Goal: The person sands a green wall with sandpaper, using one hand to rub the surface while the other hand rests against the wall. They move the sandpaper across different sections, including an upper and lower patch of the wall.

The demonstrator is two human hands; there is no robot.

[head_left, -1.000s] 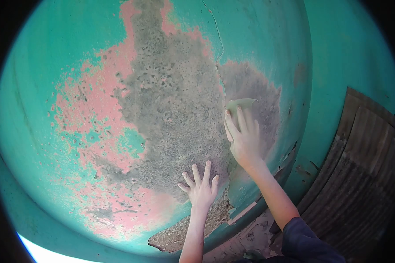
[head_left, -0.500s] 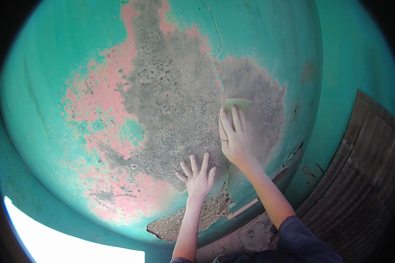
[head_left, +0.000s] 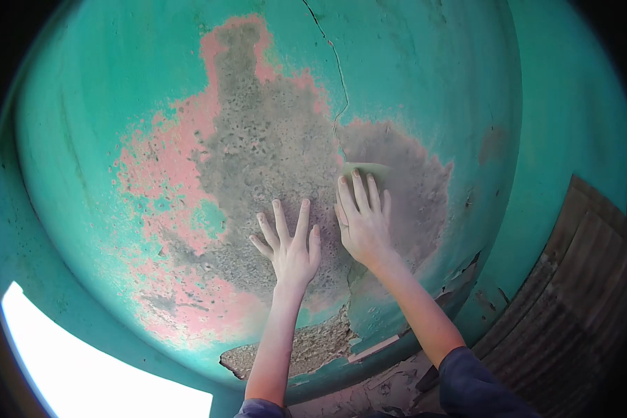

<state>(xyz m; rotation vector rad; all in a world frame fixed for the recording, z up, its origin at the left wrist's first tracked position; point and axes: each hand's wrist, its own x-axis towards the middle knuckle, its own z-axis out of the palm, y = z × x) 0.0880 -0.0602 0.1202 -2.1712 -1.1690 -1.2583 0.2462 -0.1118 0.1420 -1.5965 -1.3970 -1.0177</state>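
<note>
In the head view, a green wall [head_left: 146, 56] has a large worn patch, with bare grey plaster [head_left: 272, 132] edged by a pink layer [head_left: 167, 160]. My right hand [head_left: 366, 230] lies on the right part of the grey area, pressing a thin pale-green sheet, seemingly sandpaper [head_left: 376, 168], against it. Only the sheet's upper edge shows; the fingers and palm cover the rest. Lower and to the left, my left hand [head_left: 291, 258] rests on the plaster with its fingers spread, holding nothing. Both hands look dusty.
A crack [head_left: 341, 76] runs down the wall towards the right hand. Beneath the hands, broken render [head_left: 313, 345] exposes a rough layer. Ribbed brownish sheeting [head_left: 578, 272] leans at the lower right. Bright light [head_left: 83, 362] fills the lower left.
My left hand has moved up and left across the plaster. My right hand, with the sandpaper, has shifted slightly left. The camera view has also shifted a little.
</note>
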